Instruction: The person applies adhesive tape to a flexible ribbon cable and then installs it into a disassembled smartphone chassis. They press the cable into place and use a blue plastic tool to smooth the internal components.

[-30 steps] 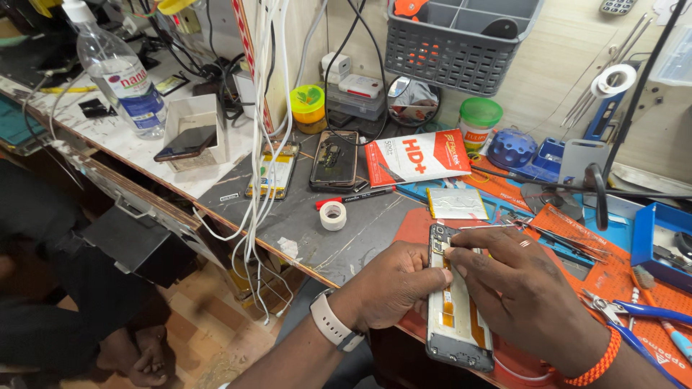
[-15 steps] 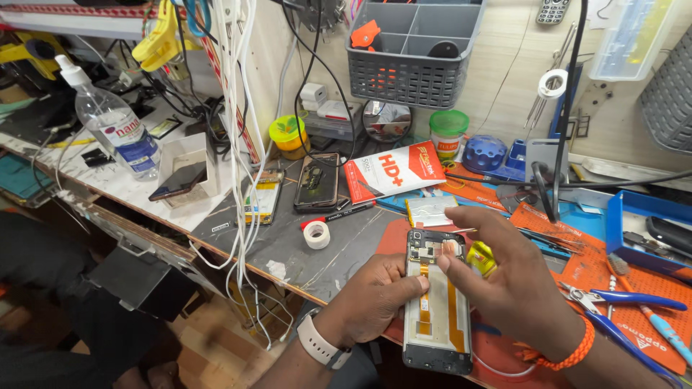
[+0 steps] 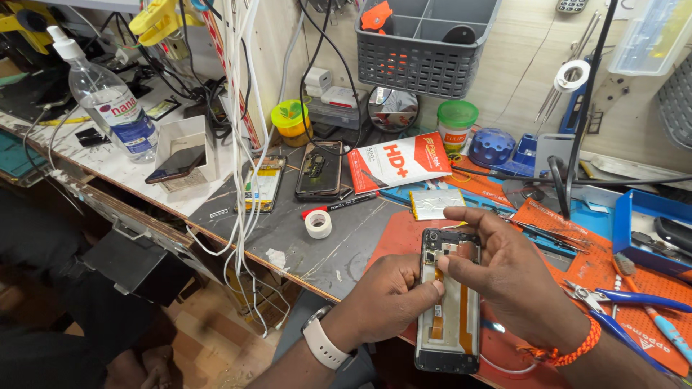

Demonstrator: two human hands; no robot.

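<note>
I see an opened phone (image 3: 450,302) lying over the table's (image 3: 288,238) near edge. My left hand (image 3: 386,302) grips its left side; my right hand (image 3: 508,277) pinches near its top, perhaps a small part. A tape roll (image 3: 318,224) sits left of the phone, with bare surface between; blue-handled pliers (image 3: 620,299) lie right.
</note>
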